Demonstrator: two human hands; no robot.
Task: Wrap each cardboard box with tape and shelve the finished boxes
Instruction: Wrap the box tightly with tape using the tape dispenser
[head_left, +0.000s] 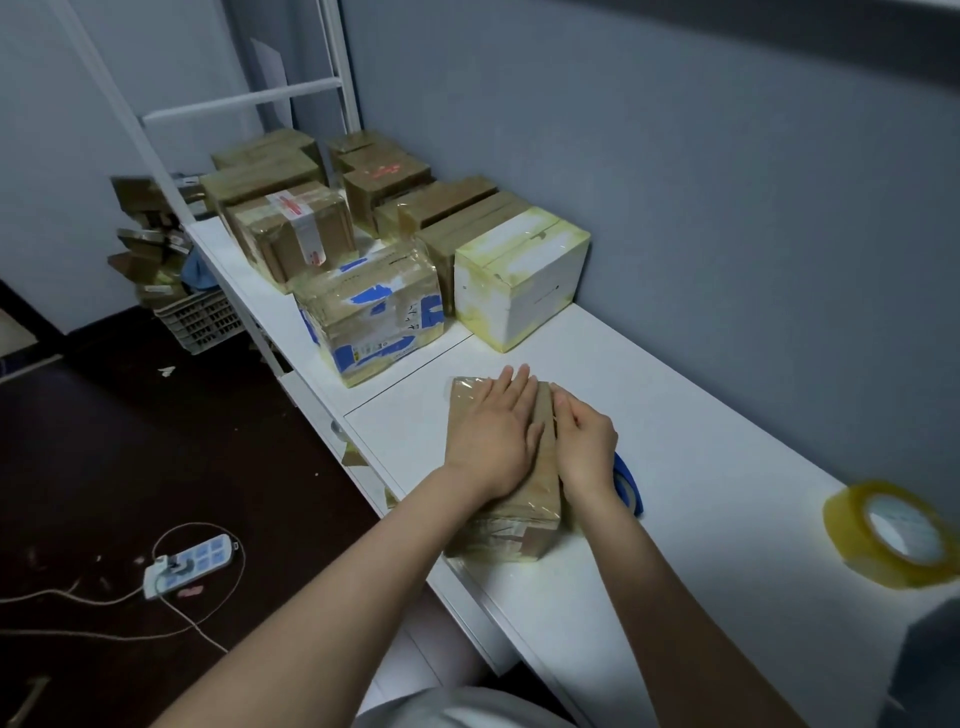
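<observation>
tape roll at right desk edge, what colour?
Translucent yellowish tape roll; the head view, the only one, shows it.

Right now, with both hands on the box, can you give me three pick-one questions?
1. Where is the yellowish tape roll? A. on the floor B. on the table, right of the hands C. on the wall
2. What colour is the half-hidden roll behind the right hand? A. red B. blue C. green
3. How is the left hand? A. flat on the box B. a fist C. in the air
Answers: 1 B, it sits on the white tabletop; 2 B, its blue rim shows; 3 A, straight fingers lie on the box.
</observation>
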